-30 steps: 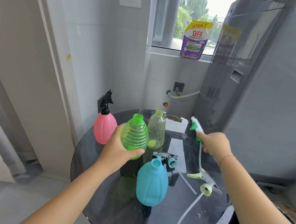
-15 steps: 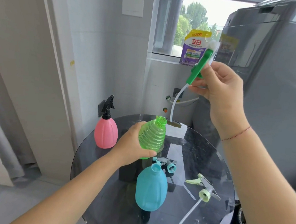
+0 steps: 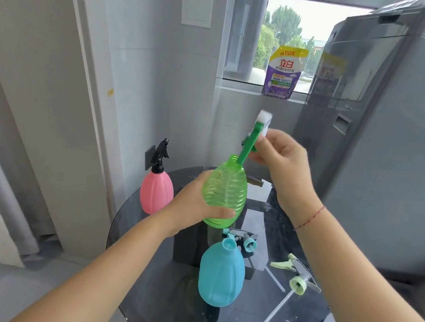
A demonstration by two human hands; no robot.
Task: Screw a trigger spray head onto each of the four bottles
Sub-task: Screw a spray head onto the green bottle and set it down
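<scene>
My left hand [image 3: 192,205] grips a ribbed green bottle [image 3: 225,195] and holds it above the round table. My right hand [image 3: 281,158] holds a green and white trigger spray head [image 3: 254,136] tilted over the bottle's open neck, its lower end at the mouth. A pink bottle [image 3: 156,191] with a black spray head screwed on stands at the table's left. A blue bottle [image 3: 221,273] stands open near the front. Two loose spray heads lie on the table, a teal one [image 3: 245,240] and a pale green one [image 3: 296,272]. The fourth bottle is hidden behind the green one.
The dark glass round table [image 3: 161,298] stands in a corner. A tall grey appliance [image 3: 379,140] rises close on the right. A detergent pouch [image 3: 283,73] sits on the window sill behind. A white wall [image 3: 44,92] runs along the left.
My right hand has brought the green spray head down from high up to the green bottle's mouth, its tube now going inside. My left hand raised the bottle a little.
</scene>
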